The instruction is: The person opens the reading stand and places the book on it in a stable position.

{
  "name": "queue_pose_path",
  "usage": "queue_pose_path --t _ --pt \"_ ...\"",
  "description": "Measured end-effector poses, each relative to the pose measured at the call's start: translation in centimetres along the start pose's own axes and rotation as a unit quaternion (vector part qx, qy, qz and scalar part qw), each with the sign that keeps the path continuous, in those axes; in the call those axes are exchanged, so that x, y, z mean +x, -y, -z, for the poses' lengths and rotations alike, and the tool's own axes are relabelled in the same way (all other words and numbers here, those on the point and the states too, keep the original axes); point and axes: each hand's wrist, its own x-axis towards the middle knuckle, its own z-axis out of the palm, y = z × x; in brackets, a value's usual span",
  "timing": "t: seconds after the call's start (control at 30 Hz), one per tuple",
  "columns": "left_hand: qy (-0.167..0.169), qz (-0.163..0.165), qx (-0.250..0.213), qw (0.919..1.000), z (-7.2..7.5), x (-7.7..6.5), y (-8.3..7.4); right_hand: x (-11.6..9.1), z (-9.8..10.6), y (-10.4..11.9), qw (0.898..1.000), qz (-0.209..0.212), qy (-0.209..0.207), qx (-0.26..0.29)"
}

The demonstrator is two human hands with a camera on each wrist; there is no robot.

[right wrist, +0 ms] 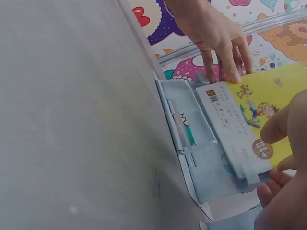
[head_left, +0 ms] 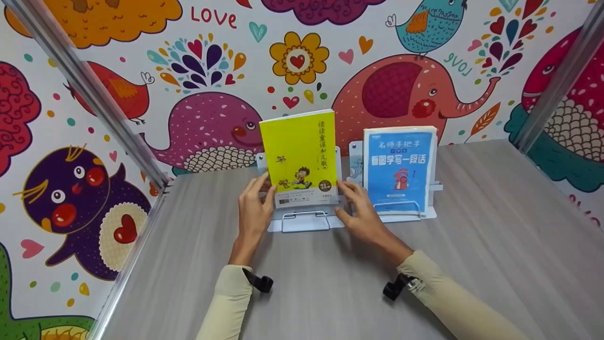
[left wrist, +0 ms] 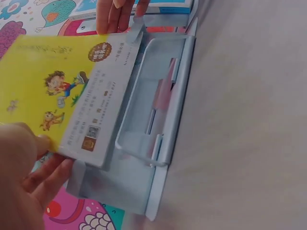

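A yellow book (head_left: 302,156) with a cartoon child on its cover leans back against a pale metal bookstand (head_left: 339,219). My left hand (head_left: 256,205) grips the book's lower left edge, thumb on the cover (left wrist: 33,81) and fingers behind, in the left wrist view. On the opposite side my right hand (head_left: 363,212) holds the lower right edge; its thumb lies over the cover in the right wrist view. The book's bottom edge is above the stand's folded wire holder (head_left: 306,230). Small side tabs of the stand (right wrist: 206,187) show beside the book's lower corners.
To the right, a blue book (head_left: 400,172) stands on a second bookstand (head_left: 429,212) with its wire holder raised in front. The grey wood-grain table (head_left: 302,288) meets a wall with cartoon animals (head_left: 217,123) behind. Metal frame posts (head_left: 99,89) run along both sides.
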Motion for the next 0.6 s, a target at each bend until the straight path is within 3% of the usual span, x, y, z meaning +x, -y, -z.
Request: queue_pose_path --t 0.13,0.27,0.6 --pt "0.013 0.001 0.027 0.9995 -0.2 -0.1 0.3 0.1 0.2 -0.2 1.0 0.012 -0.006 -0.017" --pt "0.018 0.003 0.026 0.9995 -0.3 -0.1 0.9 0.2 0.2 -0.4 0.999 0.022 -0.005 -0.035" --pt "-0.002 0.021 0.046 0.9987 -0.6 -0.9 1.0 -0.1 -0.3 -0.6 0.997 0.029 0.002 -0.078"
